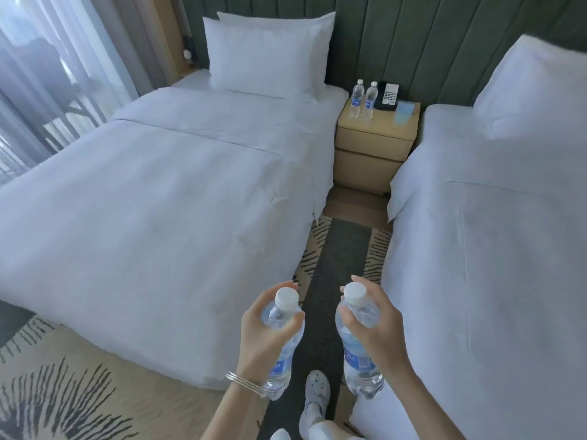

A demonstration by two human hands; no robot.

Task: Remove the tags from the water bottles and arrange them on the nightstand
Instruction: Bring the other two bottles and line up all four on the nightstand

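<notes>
The left hand (265,328) grips the left bottle (279,365) just below its white cap. The fingers (293,319) are curled tight round the shoulder of the bottle. The cap stands clear above the fingertips, and the labelled body hangs below the palm, down past the silver bangles (244,382) on the wrist.

The right hand (379,327) holds the right bottle (357,360) the same way. Its fingers (346,314) are clamped round the shoulder, the cap pokes up between fingertips and thumb, and the blue label and base are well below the grip. Both bottles are upright and close together but not touching, with a strip of dark rug (336,249) showing between them.

Far ahead of the fingertips, between the left bed (152,192) and the right bed (495,217), stands the nightstand (374,138). On its top, two more water bottles (363,100) stand upright side by side at the left. Just to their right is a black telephone (388,95), then a pale blue card (404,112) near the right edge.
</notes>
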